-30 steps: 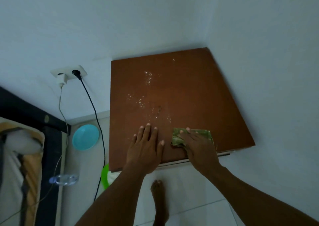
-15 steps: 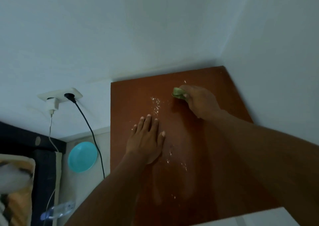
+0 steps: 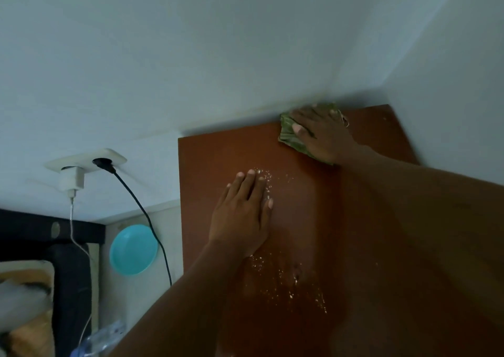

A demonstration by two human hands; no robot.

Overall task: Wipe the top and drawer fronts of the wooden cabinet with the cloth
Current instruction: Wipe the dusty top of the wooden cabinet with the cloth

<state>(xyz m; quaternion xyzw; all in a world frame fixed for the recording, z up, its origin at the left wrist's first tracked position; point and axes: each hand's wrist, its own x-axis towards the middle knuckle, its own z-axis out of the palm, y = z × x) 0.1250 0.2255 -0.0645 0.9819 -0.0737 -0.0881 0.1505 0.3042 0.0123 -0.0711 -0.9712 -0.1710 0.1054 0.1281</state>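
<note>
The brown wooden cabinet top fills the lower right of the head view, pushed into a white wall corner. Pale crumbs are scattered over its middle. My left hand lies flat on the top, fingers straight, beside the crumbs. My right hand presses a green cloth flat against the far edge of the top, by the back wall. The drawer fronts are out of view.
A wall socket left of the cabinet holds a white charger and a black plug with its cable hanging down. A turquoise plate lies on the floor. A clear plastic bottle and dark bedding sit at lower left.
My right hand has carried the cloth from the front edge of the top across to its far edge by the wall. My left hand has stayed flat on the top.
</note>
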